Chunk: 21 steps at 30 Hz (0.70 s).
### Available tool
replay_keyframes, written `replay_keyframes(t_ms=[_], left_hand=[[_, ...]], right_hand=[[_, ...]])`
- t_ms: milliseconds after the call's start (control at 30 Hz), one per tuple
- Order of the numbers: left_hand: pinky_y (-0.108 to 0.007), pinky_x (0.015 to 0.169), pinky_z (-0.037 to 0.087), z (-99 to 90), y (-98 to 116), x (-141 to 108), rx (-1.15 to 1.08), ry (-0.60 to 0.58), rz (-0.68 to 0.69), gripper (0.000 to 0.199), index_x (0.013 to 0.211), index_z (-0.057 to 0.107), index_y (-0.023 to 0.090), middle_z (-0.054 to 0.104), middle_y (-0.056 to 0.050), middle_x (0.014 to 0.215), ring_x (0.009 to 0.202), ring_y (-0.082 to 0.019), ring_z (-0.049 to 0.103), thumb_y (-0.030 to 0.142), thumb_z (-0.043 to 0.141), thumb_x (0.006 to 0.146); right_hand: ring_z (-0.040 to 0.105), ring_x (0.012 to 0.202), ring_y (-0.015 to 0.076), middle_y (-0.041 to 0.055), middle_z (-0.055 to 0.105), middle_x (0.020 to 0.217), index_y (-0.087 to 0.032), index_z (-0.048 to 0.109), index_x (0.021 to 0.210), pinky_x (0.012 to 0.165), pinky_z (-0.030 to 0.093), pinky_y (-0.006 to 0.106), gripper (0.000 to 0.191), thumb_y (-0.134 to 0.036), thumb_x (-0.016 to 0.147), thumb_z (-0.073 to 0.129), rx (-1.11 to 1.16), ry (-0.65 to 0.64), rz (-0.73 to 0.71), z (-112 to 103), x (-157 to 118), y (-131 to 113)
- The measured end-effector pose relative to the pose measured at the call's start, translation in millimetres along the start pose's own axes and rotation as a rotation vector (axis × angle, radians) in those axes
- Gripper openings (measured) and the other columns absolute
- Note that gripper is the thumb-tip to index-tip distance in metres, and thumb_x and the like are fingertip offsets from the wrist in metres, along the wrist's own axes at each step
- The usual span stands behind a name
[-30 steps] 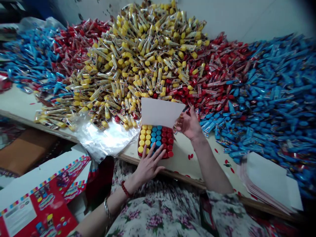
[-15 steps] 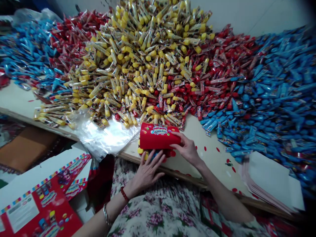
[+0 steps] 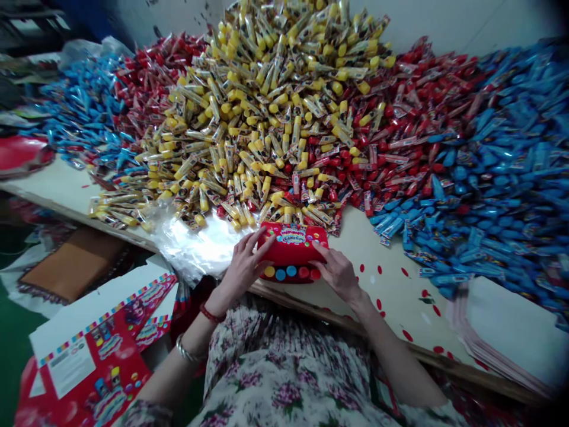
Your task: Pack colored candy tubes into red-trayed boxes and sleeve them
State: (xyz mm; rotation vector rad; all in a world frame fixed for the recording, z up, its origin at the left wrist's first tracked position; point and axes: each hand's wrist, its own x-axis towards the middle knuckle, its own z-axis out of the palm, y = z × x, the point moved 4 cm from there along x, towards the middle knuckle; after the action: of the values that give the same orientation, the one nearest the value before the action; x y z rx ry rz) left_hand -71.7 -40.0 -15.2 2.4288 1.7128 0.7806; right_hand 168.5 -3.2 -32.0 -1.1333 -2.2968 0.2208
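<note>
- The person at the bench wears a loose garment [image 3: 284,367] of cream cloth, printed all over with clusters of mauve-pink flowers and small dark green leaves.
- Its sleeves [image 3: 142,413] are cut in the same print and end around the elbows, leaving the forearms bare.
- A red beaded bracelet [image 3: 211,314] sits snugly on the left wrist, its beads small and round.
- A thin silver bangle [image 3: 186,351] hangs a little nearer the elbow on the same arm.
- The left hand [image 3: 242,267] and right hand [image 3: 340,274] are both bare.
</note>
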Motion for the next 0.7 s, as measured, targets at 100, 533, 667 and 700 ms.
replay_keyframes(t_ms=[100, 533, 667, 700], left_hand=[[-0.045, 0.107, 0.033, -7.1, -11.1, 19.6, 0.018, -0.159, 0.136, 0.065, 0.145, 0.028, 0.035, 0.029, -0.004, 0.153, 0.135, -0.03, 0.031, 0.024, 0.055, 0.087], [-0.038, 0.107, 0.04, 5.1, -22.5, 40.8, -0.191, -0.261, 0.311, 0.036, 0.126, 0.057, 0.029, 0.062, -0.006, 0.123, 0.123, -0.02, 0.051, 0.03, 0.043, 0.093], [-0.032, 0.101, 0.047, 10.1, -28.6, 35.7, -0.25, -0.35, 0.285, 0.036, 0.119, 0.063, 0.028, 0.063, -0.005, 0.12, 0.114, -0.017, 0.058, 0.031, 0.037, 0.094], [-0.031, 0.098, 0.049, 10.7, -30.6, 35.1, -0.254, -0.375, 0.275, 0.035, 0.117, 0.064, 0.028, 0.063, -0.004, 0.12, 0.113, -0.018, 0.059, 0.032, 0.038, 0.094]], right_hand=[[0.064, 0.096, 0.0234, 0.0091, 0.065, 0.114, -0.026, 0.041, 0.141, 0.078, 0.053, 0.036, 0.047, -0.035, 0.095, 0.044, 0.075, -0.017, 0.001, 3.7, -4.6, 0.2], [0.046, 0.124, 0.0275, 0.0077, 0.06, 0.121, -0.034, 0.063, 0.12, 0.099, 0.045, 0.049, 0.033, -0.027, 0.089, 0.055, -0.046, 0.061, -0.048, -23.4, -1.4, -0.9], [0.042, 0.132, 0.0235, 0.0042, 0.061, 0.127, -0.031, 0.061, 0.122, 0.102, 0.043, 0.051, 0.04, -0.014, 0.09, 0.044, 0.166, -0.039, -0.149, -3.4, -6.8, 0.1], [0.046, 0.129, 0.0225, 0.0044, 0.063, 0.124, -0.03, 0.061, 0.121, 0.102, 0.044, 0.051, 0.039, -0.015, 0.091, 0.043, 0.237, -0.051, -0.137, 0.4, -7.8, 2.0]])
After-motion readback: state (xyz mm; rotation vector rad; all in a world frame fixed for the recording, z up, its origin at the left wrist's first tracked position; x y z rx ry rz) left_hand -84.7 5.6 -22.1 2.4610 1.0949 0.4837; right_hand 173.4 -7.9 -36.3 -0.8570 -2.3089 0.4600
